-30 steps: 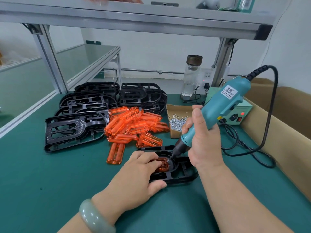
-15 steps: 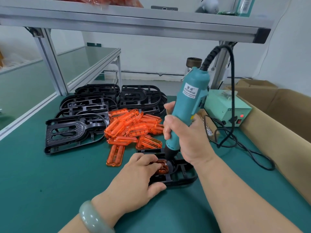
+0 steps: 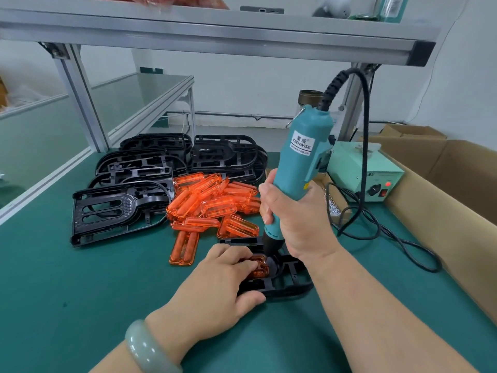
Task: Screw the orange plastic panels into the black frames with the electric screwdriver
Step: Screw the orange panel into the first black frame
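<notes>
Right hand (image 3: 298, 224) holds electric screwdriver (image 3: 301, 168) (label reads "KEENWISE").

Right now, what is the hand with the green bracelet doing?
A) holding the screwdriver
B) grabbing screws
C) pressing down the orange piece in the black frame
C: the left hand lies flat on the orange panel in the black frame.

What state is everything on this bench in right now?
electric screwdriver: near upright, gripped by right hand, tip on the panel.
orange panel: seated in black frame, pressed by left hand.
loose orange panels: heaped.
spare frames: stacked.
power box: red light on.
</notes>
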Demonstrator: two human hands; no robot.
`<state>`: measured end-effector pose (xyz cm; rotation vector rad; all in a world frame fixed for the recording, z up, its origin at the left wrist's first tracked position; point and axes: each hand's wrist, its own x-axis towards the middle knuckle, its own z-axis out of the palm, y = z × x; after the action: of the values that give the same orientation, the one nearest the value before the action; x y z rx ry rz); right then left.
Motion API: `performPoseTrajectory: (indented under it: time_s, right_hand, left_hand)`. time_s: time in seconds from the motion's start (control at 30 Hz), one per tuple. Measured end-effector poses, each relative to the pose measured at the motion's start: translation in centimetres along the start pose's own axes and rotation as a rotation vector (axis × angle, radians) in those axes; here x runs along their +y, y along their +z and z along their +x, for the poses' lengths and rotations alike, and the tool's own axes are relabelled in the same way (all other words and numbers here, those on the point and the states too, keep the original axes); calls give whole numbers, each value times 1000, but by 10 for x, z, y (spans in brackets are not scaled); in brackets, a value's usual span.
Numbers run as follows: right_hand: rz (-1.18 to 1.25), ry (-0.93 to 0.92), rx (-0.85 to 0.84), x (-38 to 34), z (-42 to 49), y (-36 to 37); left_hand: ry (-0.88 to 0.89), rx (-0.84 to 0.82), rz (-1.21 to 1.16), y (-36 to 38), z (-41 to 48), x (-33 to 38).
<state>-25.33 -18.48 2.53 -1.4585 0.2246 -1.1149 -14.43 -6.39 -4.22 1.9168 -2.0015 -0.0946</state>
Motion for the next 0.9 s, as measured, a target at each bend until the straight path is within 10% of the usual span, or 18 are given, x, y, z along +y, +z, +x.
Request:
performPoseTrajectory:
  time_s: [0.9]
  right_hand:
    - [346,-119,233,-29,-2,-7]
  left_hand:
    - [9,-13,-17,-4,1,1]
